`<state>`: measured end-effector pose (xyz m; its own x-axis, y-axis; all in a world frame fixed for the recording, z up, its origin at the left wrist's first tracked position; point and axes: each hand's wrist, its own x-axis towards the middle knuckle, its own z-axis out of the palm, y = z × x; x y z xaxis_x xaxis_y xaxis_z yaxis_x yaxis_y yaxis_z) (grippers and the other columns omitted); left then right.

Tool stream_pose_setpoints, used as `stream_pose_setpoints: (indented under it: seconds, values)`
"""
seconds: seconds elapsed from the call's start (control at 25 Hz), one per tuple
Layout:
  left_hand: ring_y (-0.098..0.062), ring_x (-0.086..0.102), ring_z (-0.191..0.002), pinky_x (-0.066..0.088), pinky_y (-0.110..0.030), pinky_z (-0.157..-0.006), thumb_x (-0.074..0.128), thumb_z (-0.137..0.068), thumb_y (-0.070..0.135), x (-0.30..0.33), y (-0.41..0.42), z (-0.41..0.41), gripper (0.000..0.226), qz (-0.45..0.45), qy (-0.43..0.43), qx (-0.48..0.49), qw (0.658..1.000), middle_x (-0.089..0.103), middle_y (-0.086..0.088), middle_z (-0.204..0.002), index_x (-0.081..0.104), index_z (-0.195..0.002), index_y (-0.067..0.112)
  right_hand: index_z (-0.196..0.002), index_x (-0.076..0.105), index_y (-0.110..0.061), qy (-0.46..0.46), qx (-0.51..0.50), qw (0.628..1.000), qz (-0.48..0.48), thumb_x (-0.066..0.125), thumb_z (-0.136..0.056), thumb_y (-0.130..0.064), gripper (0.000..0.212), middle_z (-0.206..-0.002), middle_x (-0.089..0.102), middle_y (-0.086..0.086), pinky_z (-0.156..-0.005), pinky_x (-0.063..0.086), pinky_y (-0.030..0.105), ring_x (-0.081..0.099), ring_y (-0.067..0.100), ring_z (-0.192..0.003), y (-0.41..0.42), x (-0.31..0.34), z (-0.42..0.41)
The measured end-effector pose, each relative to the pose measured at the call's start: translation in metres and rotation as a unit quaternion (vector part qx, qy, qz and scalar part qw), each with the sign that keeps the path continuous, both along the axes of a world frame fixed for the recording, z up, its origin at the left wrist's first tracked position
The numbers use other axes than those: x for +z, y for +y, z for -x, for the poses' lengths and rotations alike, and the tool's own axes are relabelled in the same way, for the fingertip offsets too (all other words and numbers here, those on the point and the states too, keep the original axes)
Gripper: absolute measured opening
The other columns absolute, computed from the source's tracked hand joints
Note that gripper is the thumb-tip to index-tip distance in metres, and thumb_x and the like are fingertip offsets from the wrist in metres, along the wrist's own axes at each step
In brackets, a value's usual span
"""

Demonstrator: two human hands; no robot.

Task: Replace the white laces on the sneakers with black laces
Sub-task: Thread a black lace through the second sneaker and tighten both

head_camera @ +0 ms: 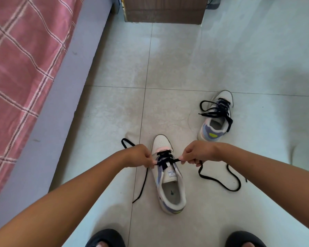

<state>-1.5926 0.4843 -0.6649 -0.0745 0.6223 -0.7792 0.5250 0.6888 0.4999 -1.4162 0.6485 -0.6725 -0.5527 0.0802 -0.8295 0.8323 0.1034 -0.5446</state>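
A white and lilac sneaker stands on the floor in front of me, toe pointing away. A black lace runs through its lower eyelets. My left hand pinches the lace at the sneaker's left side. My right hand pinches it at the right side. Both loose ends trail on the tiles, one at the left and one at the right. A second sneaker stands further right, laced with a black lace whose ends hang loose.
A bed with a pink checked cover and grey frame runs along the left. A brown wooden cabinet stands at the back. My two feet in dark slippers, left and right, show at the bottom edge. Pale floor tiles surround the sneakers.
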Motion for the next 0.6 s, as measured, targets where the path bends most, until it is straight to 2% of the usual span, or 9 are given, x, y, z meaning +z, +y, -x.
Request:
stream_pose_setpoints:
  seconds: [0.12,0.2,0.32,0.36,0.44,0.6]
  values:
    - [-0.004,0.060,-0.083,0.045,-0.019,-0.073,0.065,-0.086,0.034,0.005,-0.007,0.011,0.023,-0.012,-0.022,-0.007,1.000,0.070,0.010,-0.079,0.072,-0.078,0.014,-0.077,0.067,-0.011,0.005,-0.008,1.000,0.014,0.060,-0.091,-0.030,0.025,-0.063,0.049,0.000,-0.062,0.044,0.022,0.044,0.010,-0.054,0.012,0.015,-0.011]
    - [-0.003,0.062,-0.092,0.046,-0.021,-0.083,0.066,-0.085,0.036,0.017,-0.012,0.017,0.024,-0.051,-0.028,0.029,0.998,0.072,0.008,-0.085,0.073,-0.074,0.015,-0.074,0.065,-0.011,0.022,-0.024,0.999,0.032,0.058,-0.092,-0.029,0.026,-0.065,0.052,0.002,-0.067,0.045,0.024,0.047,0.013,-0.059,0.020,0.025,-0.021]
    - [0.009,0.061,-0.073,0.039,-0.006,-0.073,0.065,-0.087,0.032,0.039,-0.013,0.022,0.026,-0.104,-0.055,0.089,0.989,0.069,0.012,-0.068,0.072,-0.076,0.010,-0.077,0.063,-0.008,0.043,-0.060,0.994,0.075,0.058,-0.089,-0.031,0.026,-0.063,0.052,0.003,-0.073,0.044,0.029,0.047,0.015,-0.062,0.027,0.038,-0.035]
    - [0.009,0.061,-0.070,0.038,-0.006,-0.074,0.064,-0.088,0.032,0.046,-0.013,0.024,0.026,-0.103,-0.060,0.086,0.989,0.068,0.011,-0.067,0.072,-0.076,0.011,-0.078,0.062,-0.007,0.048,-0.079,0.992,0.090,0.058,-0.087,-0.031,0.026,-0.061,0.050,0.003,-0.072,0.044,0.029,0.046,0.015,-0.059,0.030,0.043,-0.039]
    - [0.005,0.062,-0.069,0.041,-0.013,-0.081,0.064,-0.088,0.033,0.052,-0.018,0.032,0.023,-0.086,-0.056,0.069,0.992,0.069,0.008,-0.068,0.071,-0.073,0.017,-0.077,0.061,-0.006,0.053,-0.096,0.990,0.086,0.058,-0.089,-0.027,0.025,-0.058,0.047,0.003,-0.068,0.043,0.027,0.044,0.013,-0.054,0.037,0.050,-0.048]
    - [-0.001,0.062,-0.067,0.047,-0.029,-0.087,0.064,-0.087,0.037,0.041,-0.044,0.049,0.024,-0.038,0.013,0.074,0.996,0.069,0.005,-0.068,0.069,-0.071,0.020,-0.077,0.060,-0.005,0.032,-0.110,0.993,0.010,0.057,-0.092,-0.021,0.022,-0.057,0.045,0.002,-0.057,0.040,0.020,0.042,0.011,-0.050,0.040,0.046,-0.071]
